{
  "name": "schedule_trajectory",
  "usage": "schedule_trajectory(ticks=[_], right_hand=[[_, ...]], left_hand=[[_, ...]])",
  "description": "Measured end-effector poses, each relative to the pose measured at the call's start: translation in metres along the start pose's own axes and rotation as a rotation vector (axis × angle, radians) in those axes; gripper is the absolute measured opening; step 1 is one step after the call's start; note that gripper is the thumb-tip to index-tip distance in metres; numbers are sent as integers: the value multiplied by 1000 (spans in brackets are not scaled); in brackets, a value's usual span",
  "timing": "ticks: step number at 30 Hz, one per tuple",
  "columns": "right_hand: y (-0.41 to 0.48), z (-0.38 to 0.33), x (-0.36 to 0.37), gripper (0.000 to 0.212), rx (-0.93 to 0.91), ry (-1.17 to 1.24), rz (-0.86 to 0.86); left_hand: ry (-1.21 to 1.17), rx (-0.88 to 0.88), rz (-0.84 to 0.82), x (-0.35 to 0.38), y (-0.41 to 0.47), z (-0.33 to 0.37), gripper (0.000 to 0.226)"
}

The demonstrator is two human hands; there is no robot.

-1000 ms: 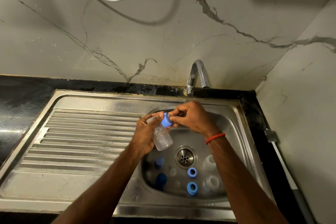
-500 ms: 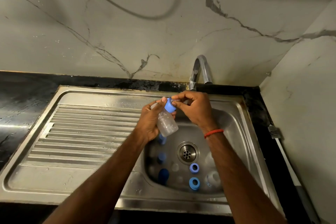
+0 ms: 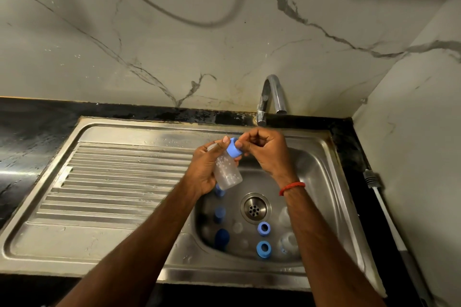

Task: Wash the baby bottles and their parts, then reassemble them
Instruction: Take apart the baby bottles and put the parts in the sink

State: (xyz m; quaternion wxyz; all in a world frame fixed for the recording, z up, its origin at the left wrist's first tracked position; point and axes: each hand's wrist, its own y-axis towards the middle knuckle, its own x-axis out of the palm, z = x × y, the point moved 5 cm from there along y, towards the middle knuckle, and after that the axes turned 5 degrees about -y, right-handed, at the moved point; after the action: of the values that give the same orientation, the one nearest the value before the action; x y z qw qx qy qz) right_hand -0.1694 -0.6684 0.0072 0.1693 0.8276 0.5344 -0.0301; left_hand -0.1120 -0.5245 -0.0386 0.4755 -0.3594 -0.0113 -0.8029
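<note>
**Both hands gripping one bottle above the basin**

Left hand (image 3: 203,174) wraps round the body of a small clear plastic baby bottle (image 3: 228,173), with the thumb lying up along the neck. Right hand (image 3: 268,154) pinches the light blue screw collar (image 3: 234,150) seated on that neck between thumb and forefinger; its other fingers are curled in. A red thread wristband (image 3: 291,187) sits on the right wrist.

The bottle is tilted, collar end up and away from the person, base down. Droplets show on its wall. It is held over the far left part of the basin of a stainless steel sink (image 3: 119,132), just in front of and below the spout of a curved chrome tap (image 3: 271,96).

On the basin floor, near the round drain strainer (image 3: 254,208):
- two light blue rings (image 3: 264,228), one nearer the person than the other, openings up;
- a dark blue cap (image 3: 222,238) at the near left;
- another blue piece (image 3: 220,213) beyond it, partly in shadow;
- several clear parts (image 3: 288,242) at the right and centre, too faint to identify.

The ribbed draining board extends to the left. A black countertop (image 3: 27,129) borders the sink.
</note>
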Motion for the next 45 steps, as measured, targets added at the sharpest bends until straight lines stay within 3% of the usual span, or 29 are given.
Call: schedule_trajectory(ticks=[6,12,19,22,25,31,35,37,40,43,45], right_hand=[[-8,6,9,19,19,-10,-129],[-13,15,6,19,5,-75,-92],[-17,25,7,13,78,-38,-162],[-22,26,8,24,160,80,-223],[-25,26,12,41,119,-3,-201],[-25,31,13,46,237,262,-146],[-25,47,10,31,416,507,52],[-24,54,8,24,479,592,67],[-23,57,10,17,503,447,-52],[-20,62,11,23,435,127,-143],[-18,65,14,21,383,83,-187]], left_hand=[[-106,-53,17,-8,-5,-14,48],[-69,-74,3,-13,-13,-16,38],[-27,-94,39,-28,-11,-25,46],[6,-87,33,-26,-10,-27,55],[6,-94,14,-21,-8,-27,56],[-56,-110,10,-22,-3,-32,41],[-67,-113,66,-23,3,-31,18],[-36,-96,75,-24,7,-29,16],[24,-65,62,-24,11,-28,17],[103,-20,42,-27,18,-27,32],[175,4,21,-29,23,-27,44]])
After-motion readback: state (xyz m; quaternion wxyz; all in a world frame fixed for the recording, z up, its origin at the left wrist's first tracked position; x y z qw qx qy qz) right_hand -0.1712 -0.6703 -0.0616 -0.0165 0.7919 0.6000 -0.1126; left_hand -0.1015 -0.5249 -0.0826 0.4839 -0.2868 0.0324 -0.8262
